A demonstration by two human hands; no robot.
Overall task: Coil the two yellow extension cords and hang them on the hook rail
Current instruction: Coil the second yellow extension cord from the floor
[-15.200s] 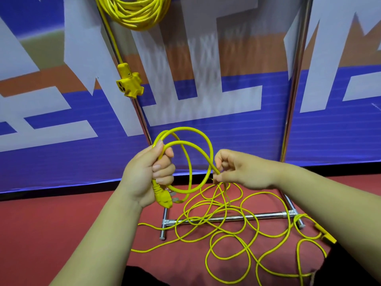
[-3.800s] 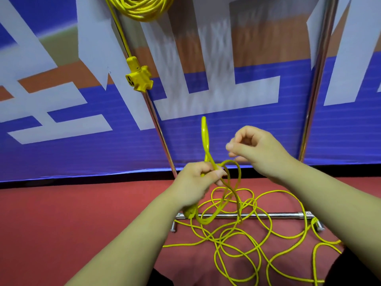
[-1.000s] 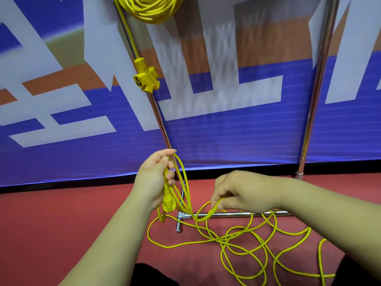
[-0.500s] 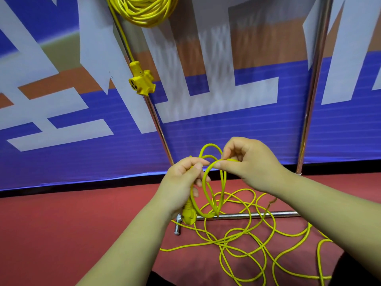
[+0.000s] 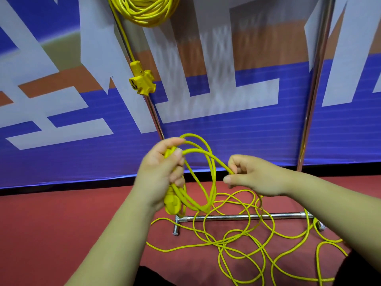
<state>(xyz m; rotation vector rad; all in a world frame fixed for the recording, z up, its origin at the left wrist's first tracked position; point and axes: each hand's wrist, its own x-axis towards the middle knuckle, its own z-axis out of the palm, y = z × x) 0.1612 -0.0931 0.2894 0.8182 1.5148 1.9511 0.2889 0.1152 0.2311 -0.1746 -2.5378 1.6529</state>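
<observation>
1. A person's left hand [image 5: 158,174] is raised above the left end of a chrome floor bar [image 5: 237,217]. Its fingers are curled tight around a few gathered loops of a yellow extension cord [image 5: 210,162].
2. The cord's yellow plug [image 5: 172,205] sticks out below that fist, just above the bar's left end.
3. The right hand [image 5: 253,178] is above the middle of the bar. Its thumb and forefinger pinch the outermost loop, and the other fingers are curled in.
4. The loose length of cord [image 5: 247,240] lies in tangled loops on the red floor [image 5: 51,223], crossing the bar and spreading in front of it.
5. A second coiled cord [image 5: 144,9] hangs high above the bar's left end, cut off by the top edge; what holds it cannot be seen.
6. Its three-way socket block [image 5: 142,82] dangles on a single strand, well above the bar.
7. A chrome upright [image 5: 311,89] rises behind the bar's right end, against a blue, white and orange banner [image 5: 61,141].
</observation>
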